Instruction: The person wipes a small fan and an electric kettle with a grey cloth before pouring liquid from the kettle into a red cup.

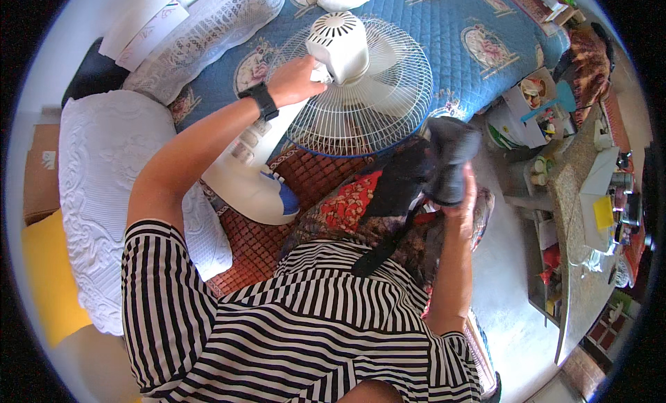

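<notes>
A white electric fan (359, 111) with a wire grille leans over the blue quilt, its rounded base (250, 195) with a blue panel above a red-brown checked cloth. My left hand (295, 82), with a black band on its wrist, grips the fan's neck just below the motor housing (338, 44). In my right hand (460, 202) is a dark grey handheld object (450, 158), blurred, wide at the top and narrower in the middle. I cannot tell exactly what it is. Black fabric or a strap (382, 254) lies across my lap below it.
The flowered blue quilt (458, 18) covers a bed ahead. White lace-edged fabric (119, 158) drapes something at my left. To the right stand a stone-topped counter (577, 236) with assorted items and an open box (525, 111) of small things. Grey floor (507, 268) shows between.
</notes>
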`<state>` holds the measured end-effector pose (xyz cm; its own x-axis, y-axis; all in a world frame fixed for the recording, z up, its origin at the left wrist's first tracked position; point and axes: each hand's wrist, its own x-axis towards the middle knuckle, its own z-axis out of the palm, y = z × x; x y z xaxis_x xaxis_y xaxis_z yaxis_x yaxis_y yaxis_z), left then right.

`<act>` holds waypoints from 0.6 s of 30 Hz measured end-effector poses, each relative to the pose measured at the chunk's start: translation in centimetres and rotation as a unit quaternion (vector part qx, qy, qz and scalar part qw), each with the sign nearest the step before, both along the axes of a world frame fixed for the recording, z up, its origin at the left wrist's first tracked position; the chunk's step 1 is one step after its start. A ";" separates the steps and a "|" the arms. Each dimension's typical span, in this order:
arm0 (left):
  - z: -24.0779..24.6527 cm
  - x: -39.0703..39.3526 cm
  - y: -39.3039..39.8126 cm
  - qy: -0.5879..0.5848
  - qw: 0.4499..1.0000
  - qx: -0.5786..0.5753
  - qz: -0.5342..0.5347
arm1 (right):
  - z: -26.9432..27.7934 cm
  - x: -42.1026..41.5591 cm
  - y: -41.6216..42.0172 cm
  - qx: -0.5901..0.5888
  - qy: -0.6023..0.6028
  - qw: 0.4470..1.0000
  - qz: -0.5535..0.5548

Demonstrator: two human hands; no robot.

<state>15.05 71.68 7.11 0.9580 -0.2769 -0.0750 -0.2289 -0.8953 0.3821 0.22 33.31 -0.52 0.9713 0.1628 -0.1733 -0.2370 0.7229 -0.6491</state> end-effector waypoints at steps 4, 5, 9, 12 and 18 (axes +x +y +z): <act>1.8 0.1 -0.8 0.071 0.997 -0.025 -0.032 | 5.1 0.5 8.2 -0.370 -0.127 0.919 0.039; 1.9 0.3 -0.6 0.087 0.995 -0.028 -0.030 | 5.5 1.6 9.9 -0.456 -0.211 0.863 0.045; 2.4 -0.2 -1.4 0.075 0.997 -0.009 0.017 | 7.4 6.4 15.1 -0.714 -0.324 0.613 -0.096; 1.0 0.2 -1.2 0.038 0.999 -0.023 -0.003 | 4.4 8.7 18.4 -0.829 -0.274 0.485 -0.056; -0.3 0.2 -0.9 0.030 0.998 -0.042 -0.022 | 3.6 3.0 18.4 -0.806 -0.394 0.442 0.000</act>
